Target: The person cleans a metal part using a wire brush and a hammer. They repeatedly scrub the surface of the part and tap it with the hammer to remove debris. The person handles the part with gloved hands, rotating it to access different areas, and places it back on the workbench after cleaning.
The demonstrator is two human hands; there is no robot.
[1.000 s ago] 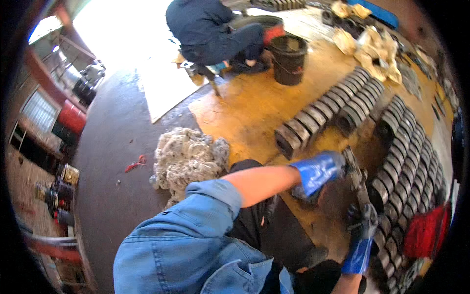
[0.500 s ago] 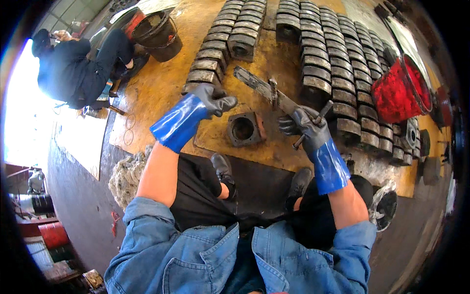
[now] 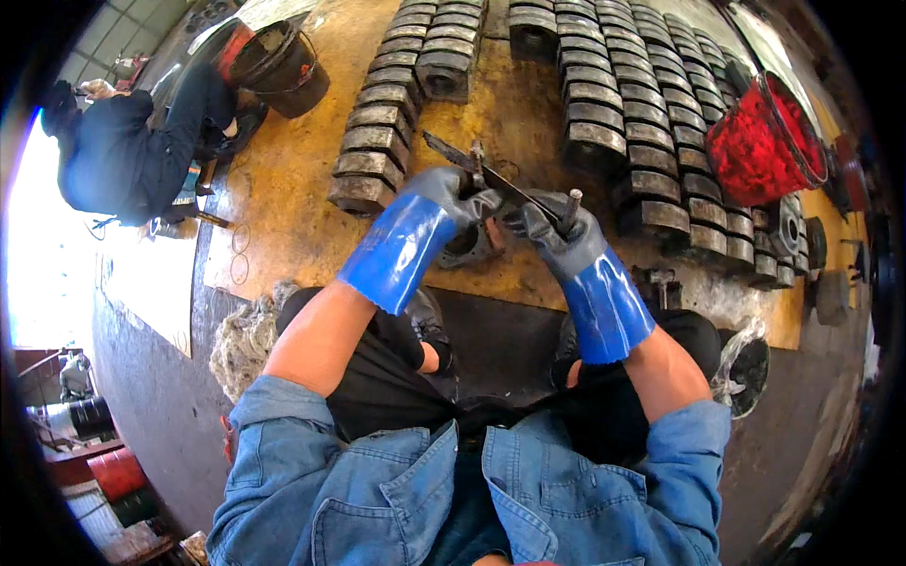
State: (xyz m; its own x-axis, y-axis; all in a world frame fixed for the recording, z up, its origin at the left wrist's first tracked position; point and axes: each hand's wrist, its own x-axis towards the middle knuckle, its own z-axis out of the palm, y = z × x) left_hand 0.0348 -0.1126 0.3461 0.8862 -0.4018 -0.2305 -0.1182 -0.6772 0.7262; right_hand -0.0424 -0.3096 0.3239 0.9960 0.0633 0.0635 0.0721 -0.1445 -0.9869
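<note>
Both my hands wear grey gloves with blue cuffs. My right hand [image 3: 563,236] is closed round the near end of a long, flat, dark metal bar [image 3: 447,150], which slants up to the left. A short metal rod [image 3: 573,204] sticks up from that same fist. My left hand [image 3: 453,200] has its fingers curled at the bar's middle, just below a small upright crosspiece [image 3: 478,160]; its fingertips are partly hidden, and whether they grip is unclear. Beneath the hands a square metal casting [image 3: 486,243] with a round bore sits on the yellow-brown board, mostly covered by the gloves.
Rows of similar castings [image 3: 595,132] stand ahead and to the right, with two more rows [image 3: 377,123] to the left. A red bucket [image 3: 760,141] is at far right, a dark bucket [image 3: 288,75] at far left. A co-worker [image 3: 132,141] sits left; a rag heap [image 3: 241,344] lies nearby.
My left hand has moved right and down to the bar's crosspiece. My right hand has shifted left, and the bar has turned so that its thin edge shows.
</note>
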